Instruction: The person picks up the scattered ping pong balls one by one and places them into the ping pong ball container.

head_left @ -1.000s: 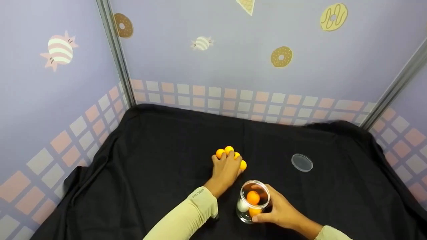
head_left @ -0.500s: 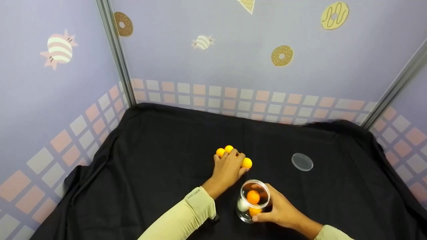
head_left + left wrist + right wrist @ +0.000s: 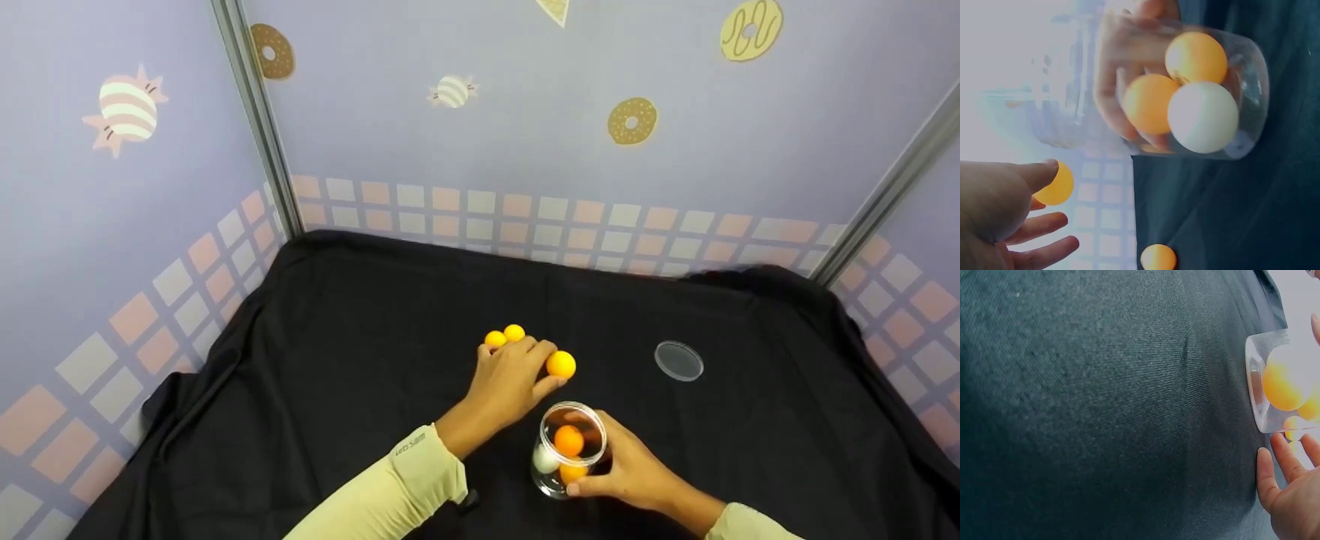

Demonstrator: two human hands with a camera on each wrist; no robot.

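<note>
My left hand [image 3: 510,379] pinches an orange table tennis ball [image 3: 561,365] between thumb and fingers, raised off the cloth. In the left wrist view that ball [image 3: 1057,184] is partly hidden behind the thumb. My right hand [image 3: 634,465] grips the side of a clear plastic jar [image 3: 551,487], which stands upright without its lid. Inside the jar are two orange balls [image 3: 569,441] and a white ball [image 3: 1203,117]. Just beyond my left hand, two more orange balls [image 3: 495,340] lie on the cloth.
A round clear lid [image 3: 679,361] lies flat to the right of the balls. Black cloth [image 3: 360,337] covers the table, with folds at its left and right sides. Patterned purple wall panels [image 3: 525,135] with metal posts enclose the back and sides.
My left hand has drawn one orange ball away from the group, to the right and up off the cloth. The right hand keeps the jar in the same place.
</note>
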